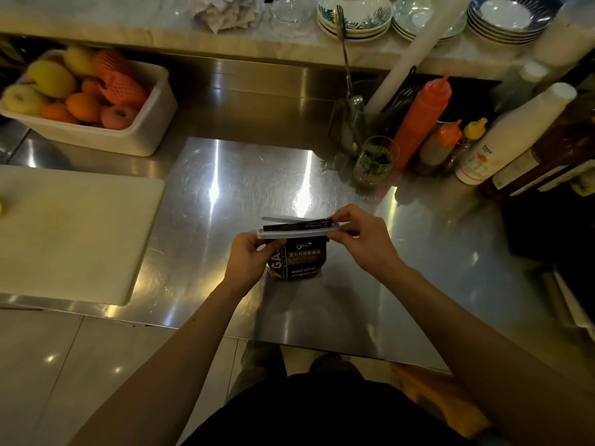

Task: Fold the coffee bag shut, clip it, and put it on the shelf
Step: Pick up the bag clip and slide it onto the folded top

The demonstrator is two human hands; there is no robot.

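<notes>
A dark coffee bag [301, 260] with white lettering stands upright on the steel counter [244, 188], near its front edge. Its top is folded flat and lies between the two arms of a long pale grey sealing clip [291, 234]; the far arm stands slightly apart from the near one. My left hand [249, 257] grips the bag's upper left corner and the clip's left end. My right hand [362, 239] pinches the clip's right end over the folded top. The raised marble shelf [154, 30] runs along the back.
A white cutting board [70, 230] lies at the left. A tub of fruit [96, 101] sits at the back left. Sauce bottles [421, 120], a white bottle [512, 136] and a glass [375, 160] crowd the right. Stacked bowls [354, 17] and plates [505, 20] fill the shelf.
</notes>
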